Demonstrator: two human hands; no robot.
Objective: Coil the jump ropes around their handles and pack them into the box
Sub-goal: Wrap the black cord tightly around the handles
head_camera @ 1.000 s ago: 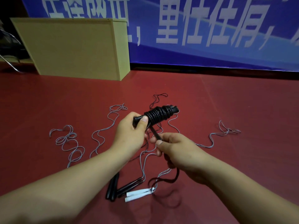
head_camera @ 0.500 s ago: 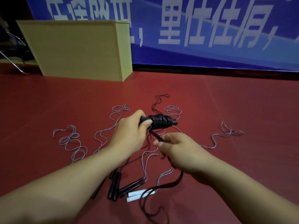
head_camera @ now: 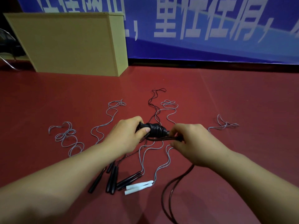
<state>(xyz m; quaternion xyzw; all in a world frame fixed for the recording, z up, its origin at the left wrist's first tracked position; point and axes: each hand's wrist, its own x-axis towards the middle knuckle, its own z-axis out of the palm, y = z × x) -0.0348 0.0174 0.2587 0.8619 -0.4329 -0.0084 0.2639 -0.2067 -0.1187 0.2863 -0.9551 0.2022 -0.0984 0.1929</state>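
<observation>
On the red floor [head_camera: 226,97], left hand [head_camera: 124,138] grips the handles [head_camera: 143,126] while right hand [head_camera: 192,141] pinches the limp, light, springy rope [head_camera: 161,139], best held taut near the coil [head_camera: 157,131].

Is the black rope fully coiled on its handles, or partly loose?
Partly loose. The black rope is wound round the handles, but a slack length runs from the right hand down to the floor.

A sports hall or event venue — red sports floor [head_camera: 226,97], a big blue banner [head_camera: 210,26] with white characters, jump ropes [head_camera: 103,131] strewn about.
</observation>
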